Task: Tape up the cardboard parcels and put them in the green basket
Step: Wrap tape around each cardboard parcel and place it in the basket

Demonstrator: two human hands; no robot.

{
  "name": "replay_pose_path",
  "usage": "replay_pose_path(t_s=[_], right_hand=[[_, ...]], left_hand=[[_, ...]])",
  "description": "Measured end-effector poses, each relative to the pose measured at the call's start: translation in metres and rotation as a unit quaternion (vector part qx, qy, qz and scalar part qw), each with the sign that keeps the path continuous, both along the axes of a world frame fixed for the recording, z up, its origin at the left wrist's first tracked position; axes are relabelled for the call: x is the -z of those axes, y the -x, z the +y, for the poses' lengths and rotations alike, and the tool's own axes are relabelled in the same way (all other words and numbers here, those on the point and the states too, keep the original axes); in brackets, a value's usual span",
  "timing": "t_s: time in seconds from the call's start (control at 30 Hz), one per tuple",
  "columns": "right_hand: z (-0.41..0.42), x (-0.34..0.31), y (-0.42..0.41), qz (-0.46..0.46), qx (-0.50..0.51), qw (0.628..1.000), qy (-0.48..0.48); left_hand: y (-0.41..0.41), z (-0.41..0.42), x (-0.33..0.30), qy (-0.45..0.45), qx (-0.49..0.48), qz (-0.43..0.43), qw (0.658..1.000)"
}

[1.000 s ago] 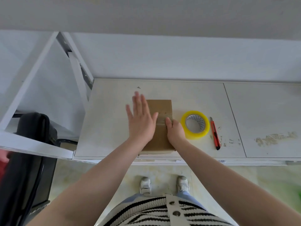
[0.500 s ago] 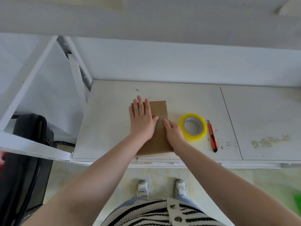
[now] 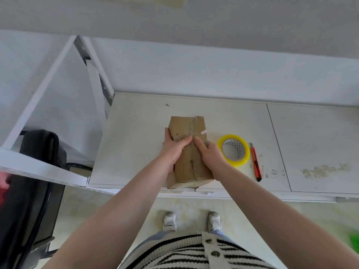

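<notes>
A brown cardboard parcel [image 3: 185, 126] with clear tape along its top seam is at the near edge of the white table [image 3: 136, 144]. My left hand [image 3: 172, 150] grips its left side with the thumb laid across the top. My right hand [image 3: 209, 155] grips the right side, thumb on the seam. The parcel's near end looks raised a little off the table. A sliver of the green basket [image 3: 355, 242] shows on the floor at the far right edge.
A yellow roll of tape [image 3: 241, 162] lies flat just right of the parcel, and an orange utility knife [image 3: 255, 164] lies beyond it. A white shelf frame [image 3: 44, 94] and a black chair [image 3: 38, 152] stand to the left. My feet are under the table's edge.
My left hand was flat on the parcel's top; it has slid to the left side and taken hold. My right hand now grips the right side. The parcel has come nearer.
</notes>
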State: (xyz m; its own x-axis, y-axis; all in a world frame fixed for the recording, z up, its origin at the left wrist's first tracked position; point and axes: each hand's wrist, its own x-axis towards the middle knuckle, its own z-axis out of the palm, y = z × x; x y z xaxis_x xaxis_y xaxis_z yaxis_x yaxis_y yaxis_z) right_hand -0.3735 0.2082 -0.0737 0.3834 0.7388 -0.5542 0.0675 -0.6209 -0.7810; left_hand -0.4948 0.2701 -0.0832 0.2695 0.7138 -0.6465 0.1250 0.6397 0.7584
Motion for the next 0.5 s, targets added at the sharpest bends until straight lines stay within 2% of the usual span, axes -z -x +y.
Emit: replay_pose_path(t_s=[0.3, 0.4, 0.5], right_hand=[[0.002, -0.01, 0.005, -0.014, -0.015, 1.0, -0.015], [-0.005, -0.021, -0.012, 0.026, 0.014, 0.998, -0.056], [-0.022, -0.035, -0.049, 0.022, 0.07, 0.993, -0.097]], left_hand=[[0.004, 0.002, -0.003, -0.008, 0.0, -0.05, 0.999], [0.0, 0.008, -0.017, -0.011, 0.018, -0.091, 0.996], [-0.012, 0.014, -0.036, 0.04, 0.047, -0.157, 0.986]])
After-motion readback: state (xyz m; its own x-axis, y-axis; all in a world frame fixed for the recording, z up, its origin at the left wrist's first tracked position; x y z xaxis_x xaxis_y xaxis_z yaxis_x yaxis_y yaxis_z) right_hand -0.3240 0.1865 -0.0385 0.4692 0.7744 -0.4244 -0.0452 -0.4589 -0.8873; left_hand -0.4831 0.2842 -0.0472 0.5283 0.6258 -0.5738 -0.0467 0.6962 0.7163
